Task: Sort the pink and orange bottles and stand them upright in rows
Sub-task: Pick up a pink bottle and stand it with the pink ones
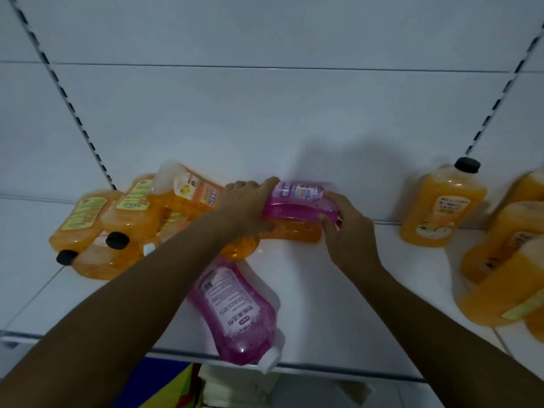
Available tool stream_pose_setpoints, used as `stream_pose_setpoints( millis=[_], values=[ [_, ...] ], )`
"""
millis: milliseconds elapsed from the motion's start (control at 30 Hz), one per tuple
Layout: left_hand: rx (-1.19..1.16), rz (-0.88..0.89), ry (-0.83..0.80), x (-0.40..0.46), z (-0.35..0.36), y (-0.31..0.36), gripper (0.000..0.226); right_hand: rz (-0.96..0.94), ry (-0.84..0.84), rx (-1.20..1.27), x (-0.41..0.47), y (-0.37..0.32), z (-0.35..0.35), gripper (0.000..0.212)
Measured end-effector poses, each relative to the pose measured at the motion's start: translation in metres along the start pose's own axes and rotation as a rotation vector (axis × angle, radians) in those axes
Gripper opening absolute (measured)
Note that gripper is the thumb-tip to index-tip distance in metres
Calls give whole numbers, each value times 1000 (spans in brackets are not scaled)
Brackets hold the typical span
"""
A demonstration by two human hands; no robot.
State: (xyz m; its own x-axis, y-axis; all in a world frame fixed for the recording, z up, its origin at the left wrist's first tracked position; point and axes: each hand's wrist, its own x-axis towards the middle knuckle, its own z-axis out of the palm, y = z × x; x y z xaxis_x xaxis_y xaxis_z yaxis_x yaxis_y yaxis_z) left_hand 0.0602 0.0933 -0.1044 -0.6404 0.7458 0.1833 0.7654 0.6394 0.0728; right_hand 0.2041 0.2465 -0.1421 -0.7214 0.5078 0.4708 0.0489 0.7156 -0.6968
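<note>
A pink bottle (297,201) lies on its side on top of an orange bottle (294,234) near the back of the white shelf (338,304). My left hand (247,206) grips its left end and my right hand (347,228) grips its right end. A second pink bottle (235,310) lies flat at the shelf's front edge, white cap toward me. Several orange bottles (117,228) lie piled on the left. On the right, one orange bottle (441,204) with a black cap stands upright, with several more orange bottles (506,260) beside it.
The shelf's white back panel (265,113) has slotted uprights on both sides. Bare shelf surface shows between the second pink bottle and the right-hand group. Below the front edge are coloured packages (176,387) on a lower level.
</note>
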Motion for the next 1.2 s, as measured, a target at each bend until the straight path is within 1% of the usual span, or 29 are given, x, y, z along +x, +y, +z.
stream_pose_setpoints(
  millis=[33,133,267,433,600,733,800,967,1100,1200],
  values=[
    [2,3,-13,-1,1,-2,90,7,4,7,-3,0,0,44],
    [2,12,36,-1,1,-5,83,16,13,32,-7,0,-1,46],
    [-32,7,50,-1,6,-3,84,27,18,38,-9,2,-2,47],
    [-117,-35,74,-7,19,1,86,1,35,39,-14,0,1,49],
    [-225,-28,144,-12,29,6,83,6,35,30,-15,-1,2,48],
    [-266,-18,64,-3,20,2,85,1,40,36,-12,2,1,49],
    [-281,-5,63,1,15,0,83,10,46,34,-11,3,2,48],
    [-293,42,148,-1,3,-6,78,1,70,56,-7,0,4,47],
    [-315,89,267,-11,-16,-10,77,-32,101,108,-5,-17,3,46],
    [-354,56,334,-30,-36,-15,83,-63,83,145,-5,-33,3,46]
  ],
)
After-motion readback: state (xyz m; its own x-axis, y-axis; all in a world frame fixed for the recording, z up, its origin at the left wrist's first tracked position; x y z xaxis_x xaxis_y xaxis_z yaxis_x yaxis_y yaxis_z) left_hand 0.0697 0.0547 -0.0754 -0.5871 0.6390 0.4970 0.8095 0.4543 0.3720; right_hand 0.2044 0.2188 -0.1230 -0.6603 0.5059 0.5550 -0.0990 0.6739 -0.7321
